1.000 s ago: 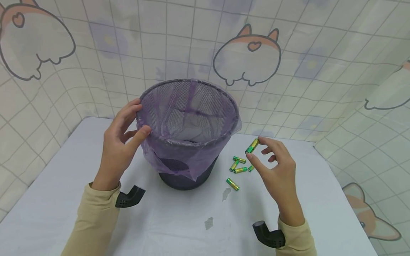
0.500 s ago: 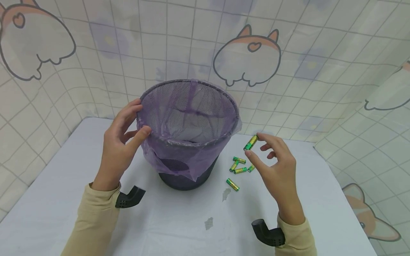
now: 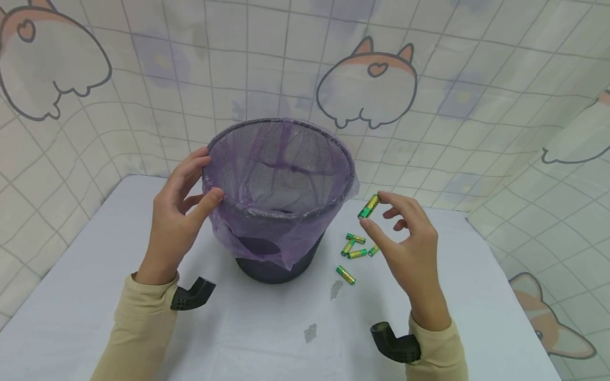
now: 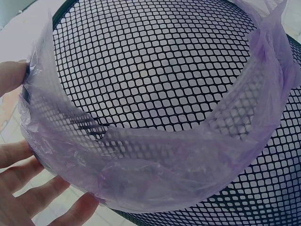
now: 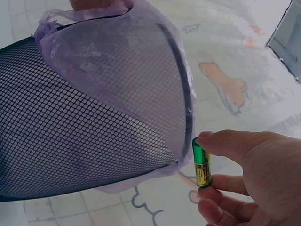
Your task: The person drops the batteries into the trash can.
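Note:
A black mesh wastebasket stands on the table, lined with a thin purple bag folded over its rim. My left hand grips the rim at the left, thumb on the near side and fingers around the outside; the left wrist view shows its fingers against the bag. Right of the basket, my right hand pinches a green and yellow battery by its ends between thumb and fingertips, above the table. In the right wrist view this battery is just outside the rim.
Several loose batteries lie on the white table right of the basket, with one battery nearer the front. Two grey patches mark the tabletop. A gridded cartoon curtain surrounds the back and sides.
My right hand has risen slightly and moved left toward the basket, carrying the battery. The left hand stays on the rim, and the loose batteries have not moved.

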Action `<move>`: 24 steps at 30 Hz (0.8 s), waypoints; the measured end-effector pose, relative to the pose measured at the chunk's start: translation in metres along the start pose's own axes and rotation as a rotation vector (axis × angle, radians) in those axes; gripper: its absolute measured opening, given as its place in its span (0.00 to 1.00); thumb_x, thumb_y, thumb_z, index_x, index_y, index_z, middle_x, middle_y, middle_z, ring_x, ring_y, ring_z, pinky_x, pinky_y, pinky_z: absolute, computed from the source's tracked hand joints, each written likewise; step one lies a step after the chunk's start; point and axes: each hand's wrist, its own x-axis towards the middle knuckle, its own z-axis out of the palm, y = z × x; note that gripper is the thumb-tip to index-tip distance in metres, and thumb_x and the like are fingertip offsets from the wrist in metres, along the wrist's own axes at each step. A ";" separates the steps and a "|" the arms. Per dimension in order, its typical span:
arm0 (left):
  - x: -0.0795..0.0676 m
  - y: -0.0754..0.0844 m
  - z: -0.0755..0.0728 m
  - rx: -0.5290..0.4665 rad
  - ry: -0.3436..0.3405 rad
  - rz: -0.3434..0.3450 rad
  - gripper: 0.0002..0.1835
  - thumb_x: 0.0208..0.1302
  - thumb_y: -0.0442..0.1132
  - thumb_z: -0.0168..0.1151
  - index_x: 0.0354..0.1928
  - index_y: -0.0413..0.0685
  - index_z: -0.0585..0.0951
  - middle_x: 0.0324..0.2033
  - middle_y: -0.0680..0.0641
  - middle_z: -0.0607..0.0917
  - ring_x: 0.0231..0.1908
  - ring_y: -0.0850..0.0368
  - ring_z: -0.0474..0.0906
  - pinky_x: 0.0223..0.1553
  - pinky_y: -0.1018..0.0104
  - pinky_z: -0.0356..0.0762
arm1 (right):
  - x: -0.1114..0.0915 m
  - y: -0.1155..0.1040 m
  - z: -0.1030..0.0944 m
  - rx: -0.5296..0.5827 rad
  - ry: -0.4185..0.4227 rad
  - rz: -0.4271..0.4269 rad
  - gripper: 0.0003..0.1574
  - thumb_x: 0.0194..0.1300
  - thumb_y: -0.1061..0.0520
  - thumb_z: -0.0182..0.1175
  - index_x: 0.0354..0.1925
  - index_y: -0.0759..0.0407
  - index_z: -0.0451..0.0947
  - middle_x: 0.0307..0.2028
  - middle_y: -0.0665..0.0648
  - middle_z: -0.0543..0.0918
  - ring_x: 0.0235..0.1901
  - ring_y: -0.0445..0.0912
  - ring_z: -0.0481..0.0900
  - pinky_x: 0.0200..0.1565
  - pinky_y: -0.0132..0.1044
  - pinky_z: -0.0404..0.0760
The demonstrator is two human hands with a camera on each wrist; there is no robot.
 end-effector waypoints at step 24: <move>0.000 0.000 0.000 0.007 0.001 0.006 0.28 0.63 0.31 0.62 0.66 0.47 0.70 0.70 0.52 0.68 0.70 0.55 0.65 0.49 0.75 0.73 | 0.011 -0.012 0.004 0.044 0.006 -0.028 0.29 0.54 0.61 0.71 0.56 0.55 0.79 0.50 0.55 0.83 0.41 0.43 0.76 0.41 0.30 0.68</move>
